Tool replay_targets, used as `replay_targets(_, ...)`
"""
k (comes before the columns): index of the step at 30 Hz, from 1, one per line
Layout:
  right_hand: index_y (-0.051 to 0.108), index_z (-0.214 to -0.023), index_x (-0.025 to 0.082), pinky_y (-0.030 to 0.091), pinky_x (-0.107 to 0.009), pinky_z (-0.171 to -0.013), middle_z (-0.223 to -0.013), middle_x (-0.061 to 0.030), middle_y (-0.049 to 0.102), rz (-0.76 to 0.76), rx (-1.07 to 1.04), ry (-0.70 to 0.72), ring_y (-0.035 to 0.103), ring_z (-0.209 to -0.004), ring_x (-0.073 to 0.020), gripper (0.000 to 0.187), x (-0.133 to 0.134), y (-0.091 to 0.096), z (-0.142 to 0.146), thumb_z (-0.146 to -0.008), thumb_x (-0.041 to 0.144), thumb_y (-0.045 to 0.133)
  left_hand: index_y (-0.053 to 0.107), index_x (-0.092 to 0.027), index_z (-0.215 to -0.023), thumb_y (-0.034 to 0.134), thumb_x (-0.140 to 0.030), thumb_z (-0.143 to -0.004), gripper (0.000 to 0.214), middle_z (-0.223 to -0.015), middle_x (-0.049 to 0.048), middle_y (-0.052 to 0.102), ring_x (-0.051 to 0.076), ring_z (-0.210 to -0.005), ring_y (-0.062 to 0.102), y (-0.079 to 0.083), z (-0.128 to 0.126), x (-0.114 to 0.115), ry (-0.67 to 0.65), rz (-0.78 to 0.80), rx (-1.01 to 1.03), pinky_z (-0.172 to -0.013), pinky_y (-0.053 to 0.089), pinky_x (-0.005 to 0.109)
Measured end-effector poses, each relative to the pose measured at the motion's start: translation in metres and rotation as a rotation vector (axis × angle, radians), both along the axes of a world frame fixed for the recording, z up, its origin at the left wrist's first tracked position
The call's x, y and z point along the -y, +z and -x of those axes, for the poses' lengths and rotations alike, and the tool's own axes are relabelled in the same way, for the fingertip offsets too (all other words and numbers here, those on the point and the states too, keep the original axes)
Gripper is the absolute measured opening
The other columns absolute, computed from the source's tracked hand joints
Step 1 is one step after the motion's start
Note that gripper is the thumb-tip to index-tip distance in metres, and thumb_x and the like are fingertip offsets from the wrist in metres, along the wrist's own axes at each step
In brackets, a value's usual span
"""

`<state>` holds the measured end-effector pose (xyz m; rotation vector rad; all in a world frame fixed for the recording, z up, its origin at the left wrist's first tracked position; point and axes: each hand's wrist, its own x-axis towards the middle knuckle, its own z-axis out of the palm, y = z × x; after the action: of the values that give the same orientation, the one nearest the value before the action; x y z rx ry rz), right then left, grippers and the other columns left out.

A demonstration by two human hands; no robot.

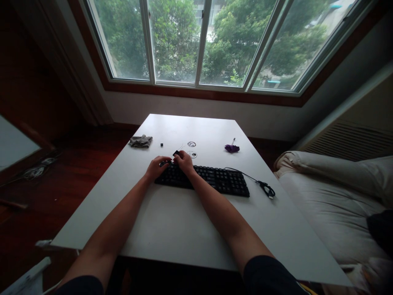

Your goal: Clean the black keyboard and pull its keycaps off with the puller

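Note:
A black keyboard (222,180) lies across the white table, tilted slightly down to the right. Over its left part, my right hand (184,163) pinches a small flat black piece (176,153) between thumb and fingers. Beside it, my left hand (156,167) rests at the keyboard's upper left end, thumb and forefinger curled toward each other. Whatever lies between those fingertips is too small and dark to make out. A small black cube-like piece, perhaps a keycap (161,144), sits alone beyond my left hand. Two round dark-rimmed items (191,144) and thin wire-like strands lie just past my right hand.
A crumpled grey cloth (141,141) lies at the table's left edge, a purple cloth (232,148) with a pale stick at the right. The keyboard's bundled cable (266,189) ends in a plug near the right edge. A covered sofa (325,196) stands right of the white table (172,229).

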<state>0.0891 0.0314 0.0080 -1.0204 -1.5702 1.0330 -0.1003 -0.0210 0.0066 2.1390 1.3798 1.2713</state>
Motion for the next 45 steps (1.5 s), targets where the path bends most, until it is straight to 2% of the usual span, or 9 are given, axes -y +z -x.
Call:
replay_targets(6, 0.058, -0.083, 0.023, 0.052, -0.026, -0.061, -0.07, 0.0008, 0.072, -0.003, -0.018, -0.018, 0.071, -0.065, -0.018, 0.018, -0.001, -0.001, 0.0, -0.087, 0.04, 0.061, 0.074, -0.029, -0.11, 0.067, -0.025, -0.087, 0.024, -0.105, 0.0034, 0.073, 0.022, -0.1, 0.066, -0.001, 0.001, 0.0, 0.0, 0.014, 0.019, -0.096, 0.052, 0.04)
replay_targets(10, 0.056, -0.082, 0.023, 0.052, -0.026, -0.058, -0.069, 0.0011, 0.07, 0.052, -0.08, -0.042, 0.07, -0.062, -0.0175, 0.021, -0.004, -0.004, 0.001, -0.085, 0.043, 0.061, 0.073, -0.027, -0.11, 0.064, -0.028, -0.09, 0.022, -0.117, 0.0047, 0.072, 0.023, -0.111, 0.064, 0.0, 0.001, -0.003, 0.002, 0.017, 0.113, -0.095, 0.053, 0.04)
replay_targets(16, 0.056, -0.083, 0.023, 0.053, -0.025, -0.057, -0.067, 0.0025, 0.068, 0.067, -0.127, -0.041, 0.069, -0.06, -0.0165, 0.021, -0.007, -0.008, 0.002, -0.083, 0.043, 0.061, 0.074, -0.023, -0.107, 0.065, -0.038, -0.088, 0.026, -0.108, 0.0062, 0.072, 0.019, -0.091, 0.067, -0.02, 0.022, -0.028, 0.227, 0.078, 0.222, -0.078, 0.054, 0.032)
replay_targets(18, 0.056, -0.083, 0.023, 0.052, -0.025, -0.056, -0.067, 0.0029, 0.068, 0.06, -0.114, -0.042, 0.068, -0.059, -0.0161, 0.02, -0.007, -0.008, 0.001, -0.084, 0.043, 0.061, 0.074, -0.023, -0.105, 0.066, -0.038, -0.086, 0.026, -0.101, 0.0051, 0.074, 0.019, -0.084, 0.066, -0.028, 0.03, -0.042, 0.298, 0.157, 0.235, -0.076, 0.053, 0.031)
replay_targets(21, 0.057, -0.084, 0.023, 0.052, -0.025, -0.056, -0.068, 0.0028, 0.069, 0.044, -0.094, -0.039, 0.068, -0.059, -0.0163, 0.019, -0.008, -0.009, 0.001, -0.084, 0.042, 0.06, 0.076, -0.024, -0.102, 0.067, -0.036, -0.083, 0.024, -0.095, 0.0036, 0.076, 0.02, -0.084, 0.066, -0.032, 0.037, -0.061, 0.339, 0.251, 0.142, -0.078, 0.052, 0.032)
replay_targets(25, 0.058, -0.085, 0.023, 0.052, -0.026, -0.058, -0.068, 0.0027, 0.069, 0.019, -0.084, -0.044, 0.069, -0.06, -0.0169, 0.018, -0.009, -0.01, 0.001, -0.084, 0.041, 0.06, 0.078, -0.027, -0.099, 0.067, -0.034, -0.083, 0.021, -0.096, 0.0029, 0.075, 0.023, -0.092, 0.065, -0.026, 0.033, -0.085, 0.358, 0.272, -0.097, -0.088, 0.05, 0.036)
replay_targets(30, 0.059, -0.084, 0.024, 0.053, -0.027, -0.061, -0.068, 0.0025, 0.069, 0.003, -0.062, -0.041, 0.068, -0.061, -0.0174, 0.017, -0.008, -0.009, -0.001, -0.085, 0.04, 0.059, 0.081, -0.032, -0.097, 0.068, -0.037, -0.084, 0.019, -0.121, 0.0063, 0.067, 0.033, -0.12, 0.052, -0.017, 0.022, -0.114, 0.507, 0.19, -0.34, -0.105, 0.039, 0.048)
replay_targets(35, 0.06, -0.084, 0.024, 0.053, -0.027, -0.064, -0.068, 0.0023, 0.069, -0.008, -0.019, -0.057, 0.068, -0.064, -0.0175, 0.017, -0.008, -0.008, -0.001, -0.086, 0.041, 0.059, 0.081, -0.033, -0.099, 0.063, -0.035, -0.088, 0.021, -0.134, 0.0052, 0.061, 0.035, -0.131, 0.042, -0.015, 0.018, -0.141, 0.505, 0.169, -0.389, -0.109, 0.034, 0.052)
replay_targets(45, 0.06, -0.085, 0.025, 0.053, -0.027, -0.064, -0.069, 0.0029, 0.069, -0.006, -0.006, -0.053, 0.068, -0.065, -0.0175, 0.015, -0.008, -0.007, -0.002, -0.087, 0.04, 0.059, 0.081, -0.029, -0.09, 0.065, -0.027, -0.085, 0.017, -0.132, 0.0079, 0.062, 0.037, -0.131, 0.04, -0.021, 0.01, -0.176, 0.491, 0.108, -0.383, -0.109, 0.031, 0.057)
